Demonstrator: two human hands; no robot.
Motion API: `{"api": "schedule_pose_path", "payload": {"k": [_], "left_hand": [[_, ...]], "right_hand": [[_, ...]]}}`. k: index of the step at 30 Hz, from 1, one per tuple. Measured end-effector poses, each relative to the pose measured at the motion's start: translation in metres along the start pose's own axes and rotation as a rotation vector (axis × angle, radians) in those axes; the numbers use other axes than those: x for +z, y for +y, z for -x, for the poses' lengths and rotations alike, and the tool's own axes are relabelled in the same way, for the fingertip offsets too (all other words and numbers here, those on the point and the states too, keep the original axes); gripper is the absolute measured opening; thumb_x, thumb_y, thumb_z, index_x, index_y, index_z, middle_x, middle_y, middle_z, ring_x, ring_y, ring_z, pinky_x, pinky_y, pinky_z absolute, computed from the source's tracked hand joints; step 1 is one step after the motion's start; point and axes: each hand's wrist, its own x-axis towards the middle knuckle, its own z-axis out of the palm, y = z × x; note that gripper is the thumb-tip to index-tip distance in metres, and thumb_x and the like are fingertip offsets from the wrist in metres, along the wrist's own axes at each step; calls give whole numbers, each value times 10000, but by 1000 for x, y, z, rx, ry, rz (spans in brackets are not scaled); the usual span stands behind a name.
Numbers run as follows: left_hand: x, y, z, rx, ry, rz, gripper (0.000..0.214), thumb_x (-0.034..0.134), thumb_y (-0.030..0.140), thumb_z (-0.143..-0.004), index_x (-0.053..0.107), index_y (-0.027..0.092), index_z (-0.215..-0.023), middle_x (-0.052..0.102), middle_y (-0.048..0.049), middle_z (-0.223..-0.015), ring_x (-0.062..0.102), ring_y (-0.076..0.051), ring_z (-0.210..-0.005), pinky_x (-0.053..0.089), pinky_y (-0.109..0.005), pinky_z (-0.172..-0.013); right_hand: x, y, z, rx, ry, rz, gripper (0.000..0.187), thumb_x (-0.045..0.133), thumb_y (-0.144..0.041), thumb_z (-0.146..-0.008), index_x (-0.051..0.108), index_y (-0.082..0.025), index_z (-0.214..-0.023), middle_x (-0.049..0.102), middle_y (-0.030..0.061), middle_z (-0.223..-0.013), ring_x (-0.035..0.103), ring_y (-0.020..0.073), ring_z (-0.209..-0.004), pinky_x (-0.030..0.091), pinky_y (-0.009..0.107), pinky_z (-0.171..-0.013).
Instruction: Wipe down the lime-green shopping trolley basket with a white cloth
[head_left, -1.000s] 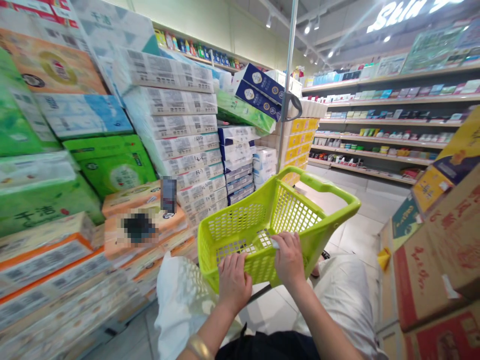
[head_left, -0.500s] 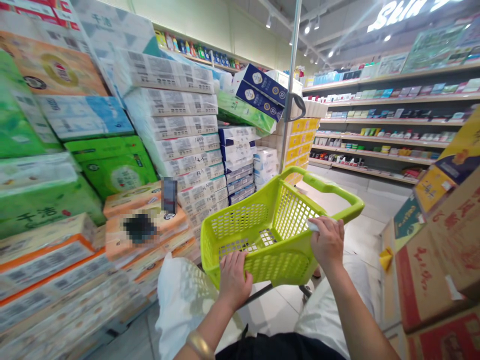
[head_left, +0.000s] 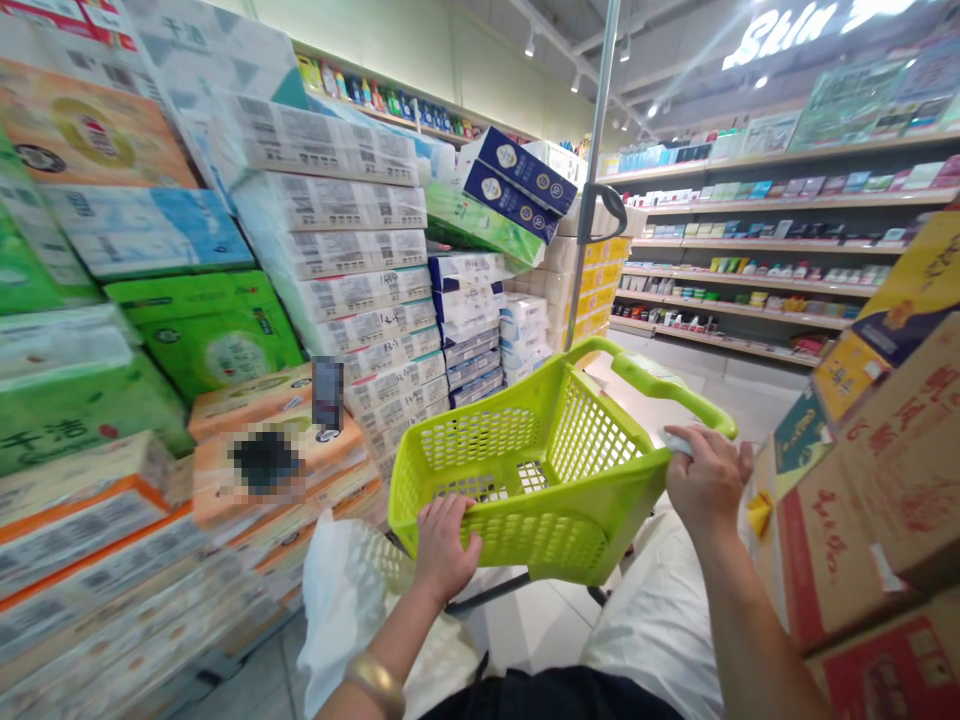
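A lime-green plastic shopping cart (head_left: 570,535) with perforated walls stands crosswise in front of me, and its basket holds no goods. My left hand (head_left: 448,548) is closed over the near rim, the thumb outside the wall. My right hand (head_left: 705,480) is at the right end of that rim, just below the cart's handle (head_left: 660,385). Its fingers press a small white wipe (head_left: 677,440) against the green plastic; whether it is tissue or cloth I cannot tell. Most of the wipe is hidden under the hand.
Wrapped tissue packs (head_left: 360,240) are piled high on the left. A metal pole (head_left: 592,150) with a dark hook-like handle rises behind the cart. Brown cartons (head_left: 840,530) stand close on my right. Stocked shelves (head_left: 750,255) line the back.
My right hand has slid right with the wipe, from the side rim to the corner near the handle. My left hand stays on the rim; the view has shifted slightly.
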Motion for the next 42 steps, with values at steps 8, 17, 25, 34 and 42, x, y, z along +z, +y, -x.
{"api": "schedule_pose_path", "payload": {"k": [8,17,25,34,42], "left_hand": [[1,3,-3,-7,-1,-29,182,476,199,-698,525,215,-873,593,-33,-852,537,-237,-885,369,-403,-847],[-5,-20,-29,-9,-75,-63,112,459,240,-754,551,214,-813,621,-24,-818,566,-220,-872,409,-391,-849],[0,20,-30,54,14,-14,520,498,329,-821,448,172,-1314,539,-133,-1277,443,-300,-1242,245,-563,-1103],[11,121,-26,372,-269,318,784,569,235,-748,242,185,-1458,342,-152,-1490,300,-310,-1386,267,-555,-1142],[29,119,-17,335,-231,339,795,551,198,-734,215,134,-1452,350,-187,-1447,278,-335,-1386,176,-605,-1162]], "right_hand": [[-3,-54,30,-155,-258,-73,294,427,-120,-801,671,-215,-933,653,40,-899,561,212,-908,218,455,-1112],[-31,-16,13,-85,-54,-21,285,416,-149,-802,668,-212,-921,651,47,-915,565,221,-919,247,458,-1090],[-44,-64,40,-201,-182,-113,266,454,-125,-814,665,-214,-951,651,49,-956,557,220,-953,309,392,-1015],[-66,-35,17,-105,-75,-117,255,453,-156,-818,674,-215,-930,661,59,-939,574,235,-898,367,394,-904],[-67,-69,36,-221,-236,-225,271,445,-114,-819,655,-223,-950,647,43,-951,564,215,-943,364,372,-939]]}}
